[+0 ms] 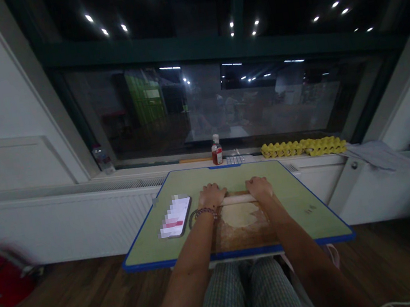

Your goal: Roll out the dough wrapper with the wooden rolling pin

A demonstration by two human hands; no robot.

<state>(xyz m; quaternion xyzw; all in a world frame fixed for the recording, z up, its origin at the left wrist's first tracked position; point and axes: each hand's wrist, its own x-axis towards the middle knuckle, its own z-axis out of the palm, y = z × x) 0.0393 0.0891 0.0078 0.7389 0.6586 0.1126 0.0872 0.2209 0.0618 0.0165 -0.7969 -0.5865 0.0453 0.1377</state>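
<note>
Both of my hands grip a light wooden rolling pin (238, 198), which lies crosswise over a wooden board (238, 239). My left hand (210, 195) is closed round its left end, with a beaded bracelet on that wrist. At the right end my right hand (260, 187) is closed in the same way. A flat, pale sheet of dough (241, 215) with an uneven right edge spreads on the board, just on the near side of the pin. The board shows whitish smears, probably flour, and rests on a green table (296, 217) with a blue rim.
A lit phone (176, 219) lies left of the board. On the windowsill behind stand a small bottle of reddish liquid (217, 152), a yellow egg tray (301, 148) and a clear plastic bottle (103, 160). A grey cloth (379, 156) lies to the right. Something red (4, 276) is on the floor at left.
</note>
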